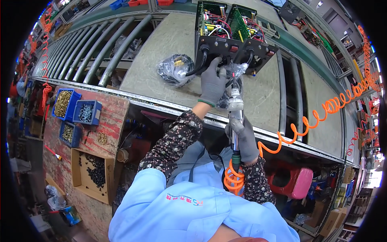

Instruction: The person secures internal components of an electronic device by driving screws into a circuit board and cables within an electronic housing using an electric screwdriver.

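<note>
My right hand (244, 139), in a grey glove, is wrapped round a silver air screwdriver (236, 104). Its bit points away from me at the black end panel (225, 43) of an open electrical unit. Against the lower part of that panel, my gloved left hand (213, 84) has its fingers bent, left of the bit; what they pinch is hidden. A second, similar unit (260, 50) stands close on the right. Both have green boards and coloured wires inside. A black cable (202, 60) runs from the left panel to a plastic-wrapped bundle (175, 69).
Rollers (117, 50) lie left of the grey work surface (153, 44), more to its right. An orange coiled air hose (312, 125) stretches rightward. On the red worn bench (117, 109) sit blue bins (87, 112) of screws and a cardboard box (86, 187) of black screws. A pink-red stool (301, 183) is below.
</note>
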`<action>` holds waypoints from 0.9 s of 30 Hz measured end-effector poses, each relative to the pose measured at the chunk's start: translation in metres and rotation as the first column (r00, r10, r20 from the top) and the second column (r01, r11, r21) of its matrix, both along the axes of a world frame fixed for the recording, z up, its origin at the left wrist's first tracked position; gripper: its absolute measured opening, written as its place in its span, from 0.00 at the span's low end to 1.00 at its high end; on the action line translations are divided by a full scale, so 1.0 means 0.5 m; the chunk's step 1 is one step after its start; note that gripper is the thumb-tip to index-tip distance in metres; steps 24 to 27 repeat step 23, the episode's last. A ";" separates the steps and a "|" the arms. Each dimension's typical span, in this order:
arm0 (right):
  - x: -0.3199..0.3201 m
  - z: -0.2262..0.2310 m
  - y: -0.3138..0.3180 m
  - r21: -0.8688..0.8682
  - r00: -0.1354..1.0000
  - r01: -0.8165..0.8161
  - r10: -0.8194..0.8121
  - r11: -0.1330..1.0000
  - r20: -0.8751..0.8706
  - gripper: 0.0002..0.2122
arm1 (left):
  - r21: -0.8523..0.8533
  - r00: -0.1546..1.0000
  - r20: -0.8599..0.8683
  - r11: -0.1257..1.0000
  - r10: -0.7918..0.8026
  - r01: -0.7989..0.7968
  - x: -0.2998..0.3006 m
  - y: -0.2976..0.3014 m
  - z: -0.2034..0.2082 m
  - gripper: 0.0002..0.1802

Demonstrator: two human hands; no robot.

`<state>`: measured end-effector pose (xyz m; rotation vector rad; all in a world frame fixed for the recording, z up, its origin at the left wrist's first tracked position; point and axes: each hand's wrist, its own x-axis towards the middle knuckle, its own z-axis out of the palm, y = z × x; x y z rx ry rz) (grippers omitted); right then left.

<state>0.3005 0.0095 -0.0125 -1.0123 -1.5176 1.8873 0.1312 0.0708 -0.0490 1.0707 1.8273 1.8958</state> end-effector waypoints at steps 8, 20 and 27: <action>-0.011 0.000 0.012 -0.015 1.000 -0.011 0.011 1.000 0.006 0.13 | -0.044 0.991 -0.120 0.997 0.065 -0.071 -0.011 0.015 -0.020 0.13; -0.020 0.004 0.022 -0.056 0.999 -0.004 0.001 0.998 -0.051 0.13 | -0.099 0.999 -0.044 0.995 0.010 -0.015 -0.007 0.014 -0.025 0.15; -0.023 0.014 0.021 -0.111 0.999 -0.040 0.036 0.993 -0.035 0.17 | -0.091 0.998 -0.058 0.996 0.007 -0.013 -0.008 0.014 -0.034 0.16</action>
